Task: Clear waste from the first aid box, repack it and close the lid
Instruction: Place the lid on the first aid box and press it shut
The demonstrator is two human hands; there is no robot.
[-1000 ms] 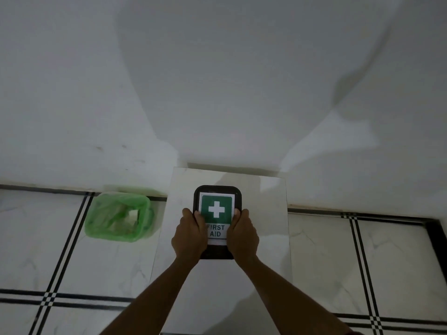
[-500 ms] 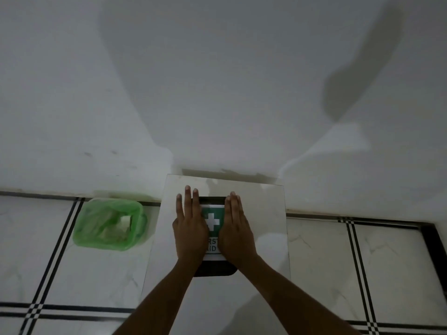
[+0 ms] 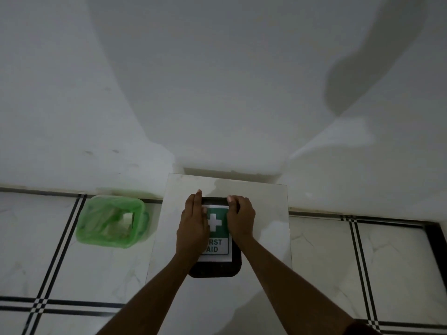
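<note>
The first aid box (image 3: pixel 216 268) is black with rounded corners and a green and white cross label reading FIRST AID. It lies flat with its lid down on a small white marble-look table (image 3: pixel 263 218). My left hand (image 3: pixel 192 226) rests flat on the lid's left side, fingers straight and together, reaching the far edge. My right hand (image 3: pixel 240 220) lies on the lid's right side with its fingers curled over the far right corner of the lid.
A green bin lined with a green bag (image 3: pixel 112 221) stands on the floor left of the table, with pale waste inside. A white wall rises right behind the table. The floor (image 3: pixel 387 257) is white tile with black lines.
A second ago both hands held the box's near sides. They then lay flat on the lid, and now the right fingers have curled at the far edge. The view has shifted a little.
</note>
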